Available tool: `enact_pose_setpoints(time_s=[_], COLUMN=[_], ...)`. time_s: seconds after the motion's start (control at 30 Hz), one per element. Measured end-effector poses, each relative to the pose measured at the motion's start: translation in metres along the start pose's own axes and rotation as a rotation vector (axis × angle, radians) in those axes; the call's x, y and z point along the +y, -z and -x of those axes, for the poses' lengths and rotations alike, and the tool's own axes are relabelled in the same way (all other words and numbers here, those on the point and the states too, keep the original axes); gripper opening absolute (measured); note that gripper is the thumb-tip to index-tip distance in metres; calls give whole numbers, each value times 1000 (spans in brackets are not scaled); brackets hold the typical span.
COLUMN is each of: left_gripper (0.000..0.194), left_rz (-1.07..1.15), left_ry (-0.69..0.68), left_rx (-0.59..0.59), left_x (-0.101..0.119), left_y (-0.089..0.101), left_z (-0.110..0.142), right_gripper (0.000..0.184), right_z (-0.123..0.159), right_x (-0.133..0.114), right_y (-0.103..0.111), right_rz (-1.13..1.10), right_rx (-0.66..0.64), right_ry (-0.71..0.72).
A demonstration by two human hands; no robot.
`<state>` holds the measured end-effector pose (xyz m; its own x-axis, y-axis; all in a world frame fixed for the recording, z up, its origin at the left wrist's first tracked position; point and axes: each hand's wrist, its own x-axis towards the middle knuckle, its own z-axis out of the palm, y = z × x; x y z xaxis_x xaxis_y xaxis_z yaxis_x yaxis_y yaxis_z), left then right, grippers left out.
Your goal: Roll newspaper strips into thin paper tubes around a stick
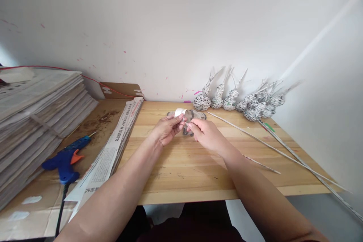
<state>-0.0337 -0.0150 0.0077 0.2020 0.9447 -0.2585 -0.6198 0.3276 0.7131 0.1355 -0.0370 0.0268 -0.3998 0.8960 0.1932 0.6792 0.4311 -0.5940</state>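
My left hand point(170, 126) is closed around a small white cylinder point(180, 112), its thumb pressed on the near side. Close beside it, my right hand point(205, 132) pinches the tip of a thin whitish paper strand point(185, 123) against the cylinder. Both hands meet just above the wooden table. Behind and below them lies a crumpled grey-brown cloth point(198, 115), partly covered by the fingers. A thin paper stick point(263, 165) comes out from under my right forearm; whether it joins the pinched strand is hidden.
Several woven paper gourd shapes point(202, 102) stand along the wall. Long paper sticks point(283, 147) cross the wooden table point(181, 174) on the right. At left are a blue glue gun point(66, 159), newspaper strips point(113, 143) and a tall newspaper stack point(36, 121) on cardboard.
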Motion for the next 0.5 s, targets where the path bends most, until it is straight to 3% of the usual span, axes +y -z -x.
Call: enact_pose_setpoints(time_s=[0.1,0.2,0.4,0.5], left_gripper=[5,5,3,2], left_rz=[-7,-8,15,14], left_ry=[-35,-40,-31,-51], left_rx=[32,43,62,61], left_x=[0,1,0,-1], left_y=[0,-1,0,0], left_z=[0,0,-2,-2], right_gripper=[18,25,32,27], right_z=[0,-1,0,0], right_x=[0,0,2,1], right_y=[-4,-6,-5,-6], right_rz=[124,210,107,158], right_rx=[109,170,0,62], right_ry=[74,142,52,66])
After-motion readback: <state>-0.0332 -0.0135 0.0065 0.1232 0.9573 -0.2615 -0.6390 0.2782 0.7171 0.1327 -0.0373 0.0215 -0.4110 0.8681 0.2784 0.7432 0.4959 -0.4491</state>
